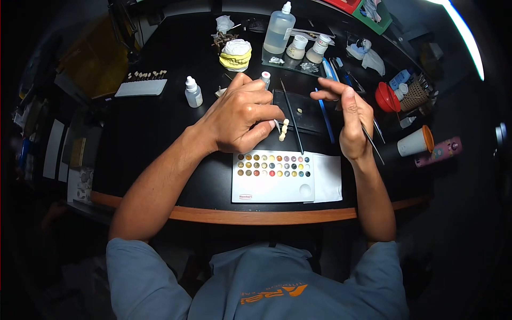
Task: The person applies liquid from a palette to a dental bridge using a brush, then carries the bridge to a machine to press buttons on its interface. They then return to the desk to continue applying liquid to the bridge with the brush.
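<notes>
My left hand is closed in a pinch around a small metal tool, probably tweezers, mostly hidden by the fingers. At its tip hangs a short row of joined cream tooth crowns, a dental bridge. My right hand is raised to the right, fingers stretched leftward and a thin brush-like handle resting in its grip; the working tip is hidden. Below both hands lies a white palette with several wells of coloured stains. A single loose crown sits on the dark pad between the hands.
Brushes lie between the hands. A dropper bottle, a tooth shade tray and a yellow-and-white dental model stand left. Behind are a large clear bottle and jars. A white-and-orange cup lies at right.
</notes>
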Tool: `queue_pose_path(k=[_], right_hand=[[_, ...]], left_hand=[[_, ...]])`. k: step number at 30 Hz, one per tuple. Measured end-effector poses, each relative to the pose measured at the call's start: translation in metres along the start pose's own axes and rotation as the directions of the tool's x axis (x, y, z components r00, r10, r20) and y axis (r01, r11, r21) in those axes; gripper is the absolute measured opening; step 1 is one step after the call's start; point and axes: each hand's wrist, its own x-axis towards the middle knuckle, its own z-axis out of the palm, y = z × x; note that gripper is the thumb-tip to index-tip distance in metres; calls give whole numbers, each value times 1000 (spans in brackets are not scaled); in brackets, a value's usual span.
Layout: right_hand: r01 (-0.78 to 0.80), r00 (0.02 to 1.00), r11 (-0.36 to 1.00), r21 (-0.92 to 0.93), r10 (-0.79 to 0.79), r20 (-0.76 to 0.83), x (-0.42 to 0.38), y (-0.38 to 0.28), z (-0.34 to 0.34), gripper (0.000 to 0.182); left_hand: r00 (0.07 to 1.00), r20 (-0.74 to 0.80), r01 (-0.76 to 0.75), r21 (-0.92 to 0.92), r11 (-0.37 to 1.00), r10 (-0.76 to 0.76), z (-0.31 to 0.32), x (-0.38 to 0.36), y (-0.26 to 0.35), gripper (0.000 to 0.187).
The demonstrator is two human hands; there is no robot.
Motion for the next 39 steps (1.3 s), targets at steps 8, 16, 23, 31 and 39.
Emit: queue_pose_path(k=[8,16,23,31,39], right_hand=[[239,949,874,424,-302,88,-25,-10,8,13],[308,931,853,421,-361,50,-37,-21,14,18],[365,906,815,450,-421,29,-40,-24,18,19],[433,878,826,361,-477,39,-37,-26,17,21],[450,870,823,346,-491,35,-37,-24,17,19]], left_hand=[[990,-96,-114,-84,990,106,-6,8,12,34],[976,-154,-176,-147,973,153,-8,10,20,34],[969,-185,-194,-171,966,162,-5,10,20,36],[970,-177,-199,-203,959,164,-3,9,20,36],[964,-206,-213,-227,950,167,0,9,20,40]])
